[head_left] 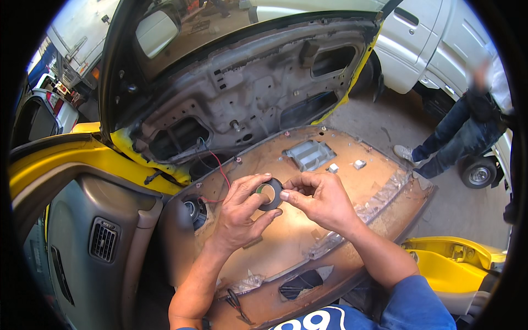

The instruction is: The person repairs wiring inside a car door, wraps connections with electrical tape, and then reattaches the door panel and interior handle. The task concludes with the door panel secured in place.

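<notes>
Between my hands is a roll of black tape (278, 191), held up above a brown door trim panel (280, 234). My left hand (235, 212) grips the roll from the left, a finger reaching into its hole. At the roll's right edge, my right hand (324, 201) pinches with thumb and forefinger; whether a loose tape end is between them is too small to make out. A red wire (224, 171) runs down behind my left hand from the bare door (242, 93) toward a speaker (192, 212) at the panel's left.
On the panel lie a grey plastic tray-like piece (311, 154) and small white blocks (359, 164). The dashboard (110, 220) is on my left. A yellow body part (448, 264) stands at lower right. A person (462, 124) stands at the right by a white vehicle (407, 44).
</notes>
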`<state>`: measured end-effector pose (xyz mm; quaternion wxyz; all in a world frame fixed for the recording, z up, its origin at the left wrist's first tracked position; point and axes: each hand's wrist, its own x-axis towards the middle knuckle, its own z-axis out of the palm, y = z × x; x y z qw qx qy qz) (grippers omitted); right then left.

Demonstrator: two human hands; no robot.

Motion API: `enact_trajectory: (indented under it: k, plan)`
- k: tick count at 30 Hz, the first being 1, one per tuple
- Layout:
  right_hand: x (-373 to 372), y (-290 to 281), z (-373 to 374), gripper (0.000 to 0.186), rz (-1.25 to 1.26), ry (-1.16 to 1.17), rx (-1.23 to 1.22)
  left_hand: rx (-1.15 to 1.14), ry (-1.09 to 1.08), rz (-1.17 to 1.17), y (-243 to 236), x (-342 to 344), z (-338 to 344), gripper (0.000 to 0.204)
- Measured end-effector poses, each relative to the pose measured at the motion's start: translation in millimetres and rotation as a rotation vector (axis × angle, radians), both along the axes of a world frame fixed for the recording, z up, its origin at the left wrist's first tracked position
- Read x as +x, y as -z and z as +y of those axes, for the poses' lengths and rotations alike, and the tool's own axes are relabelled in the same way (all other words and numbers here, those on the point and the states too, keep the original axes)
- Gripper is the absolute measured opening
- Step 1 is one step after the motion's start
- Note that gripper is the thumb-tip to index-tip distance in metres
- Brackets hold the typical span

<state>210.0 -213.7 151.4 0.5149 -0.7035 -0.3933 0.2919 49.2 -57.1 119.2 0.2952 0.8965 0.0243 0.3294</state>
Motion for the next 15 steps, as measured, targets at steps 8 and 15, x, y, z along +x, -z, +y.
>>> enact_trajectory:
  k: [8, 15]
  plan:
    - [3.1, 15.0, 4.4, 0.015, -0.193, -0.155, 0.033, -0.029, 0.036, 0.057, 1.5, -3.7, -1.9, 0.032]
    - [-8.4, 23.7, 7.9, 0.011, -0.139, -0.067, 0.082, -0.391, -0.029, 0.363, 13.2, -13.1, 0.5, 0.04]
